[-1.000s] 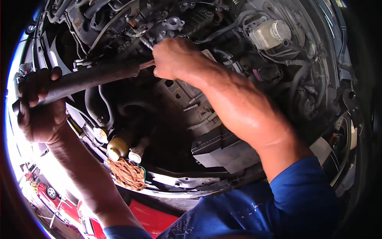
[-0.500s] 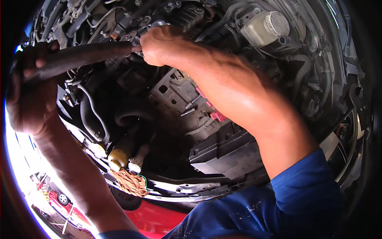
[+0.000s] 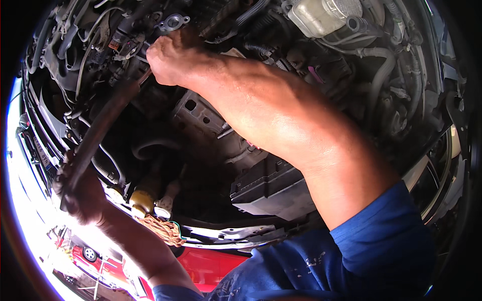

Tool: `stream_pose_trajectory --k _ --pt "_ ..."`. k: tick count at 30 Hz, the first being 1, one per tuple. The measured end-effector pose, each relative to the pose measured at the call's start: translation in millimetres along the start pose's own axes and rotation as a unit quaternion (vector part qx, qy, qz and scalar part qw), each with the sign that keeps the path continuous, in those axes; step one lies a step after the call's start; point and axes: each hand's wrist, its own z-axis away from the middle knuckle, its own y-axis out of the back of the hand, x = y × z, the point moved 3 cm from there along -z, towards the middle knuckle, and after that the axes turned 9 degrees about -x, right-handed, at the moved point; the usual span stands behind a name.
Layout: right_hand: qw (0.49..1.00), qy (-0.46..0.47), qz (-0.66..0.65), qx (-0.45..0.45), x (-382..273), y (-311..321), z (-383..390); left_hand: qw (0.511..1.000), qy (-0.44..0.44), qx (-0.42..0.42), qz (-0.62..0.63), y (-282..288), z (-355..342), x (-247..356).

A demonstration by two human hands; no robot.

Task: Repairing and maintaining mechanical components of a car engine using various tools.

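Observation:
A long dark pipe (image 3: 103,123) slants across the left of the engine bay. My left hand (image 3: 86,196) is wrapped around its lower end, near the front of the car. At its upper end, a thinner metal shaft (image 3: 144,78) comes out and runs into my right hand (image 3: 169,59). That hand is closed in a fist around the shaft's end, low among the engine parts; what lies beneath the fist is hidden. Just beyond it sits a metal flange with a round opening (image 3: 173,21).
A pale fluid reservoir (image 3: 314,19) stands at the far right, and a black box (image 3: 273,188) is near the front. Below the yellow-capped part (image 3: 142,199), a brown woven glove or rag (image 3: 161,230) lies on the front edge. A red car (image 3: 208,266) is beyond.
My left hand has swung the pipe's lower end down and toward me, so it slants more steeply. My right hand stays at the upper end. The whole view has shifted slightly.

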Motion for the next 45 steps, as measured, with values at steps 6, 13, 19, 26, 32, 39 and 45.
stream_pose_trajectory --k 6,13,19,26,32,39,45 --pt "0.992 -0.056 -0.041 -0.103 7 6 1 0.999 -0.029 -0.031 0.024 -18 -28 -6" --pt "0.968 -0.152 -0.134 -0.147 18 8 -8 0.965 -0.015 -0.260 0.031 -84 -213 -19" --pt "0.962 -0.120 -0.149 -0.195 17 7 -17 0.994 0.000 -0.097 0.045 -151 -244 -12" --pt "0.965 -0.098 -0.165 -0.180 22 2 -18 0.991 0.019 0.009 -0.136 -174 -239 2" --pt "0.955 -0.121 -0.194 -0.191 21 8 -18 0.982 0.079 -0.004 -0.171 -175 -242 9" --pt "0.956 -0.116 -0.191 -0.189 29 8 -17 0.994 0.043 -0.054 -0.083 -175 -252 1" --pt "0.955 -0.096 -0.208 -0.189 26 5 -19 0.996 0.064 -0.040 -0.049 -179 -255 2"
